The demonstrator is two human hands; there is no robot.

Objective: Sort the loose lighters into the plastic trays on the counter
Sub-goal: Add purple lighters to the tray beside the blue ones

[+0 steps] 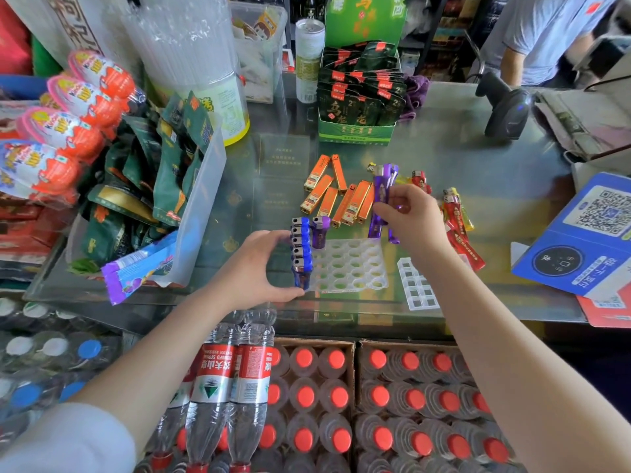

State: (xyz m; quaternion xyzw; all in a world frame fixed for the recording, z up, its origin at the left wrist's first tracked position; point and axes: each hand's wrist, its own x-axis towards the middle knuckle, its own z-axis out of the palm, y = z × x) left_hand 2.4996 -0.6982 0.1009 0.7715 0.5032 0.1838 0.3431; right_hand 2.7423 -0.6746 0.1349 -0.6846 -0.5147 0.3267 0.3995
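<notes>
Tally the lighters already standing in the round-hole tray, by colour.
Blue lighters: 6, as best the tight row shows
Purple lighter: 1
Total: 7 in the round-hole tray

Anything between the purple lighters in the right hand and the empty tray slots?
Nothing visible. The right hand holds the purple lighters just above the white tray; only its left column of blue lighters is full.

Barcode scanner (505, 110) on glass counter (478, 158), green tea-packet box (356, 131), red-capped water bottles (341, 397) below
</notes>
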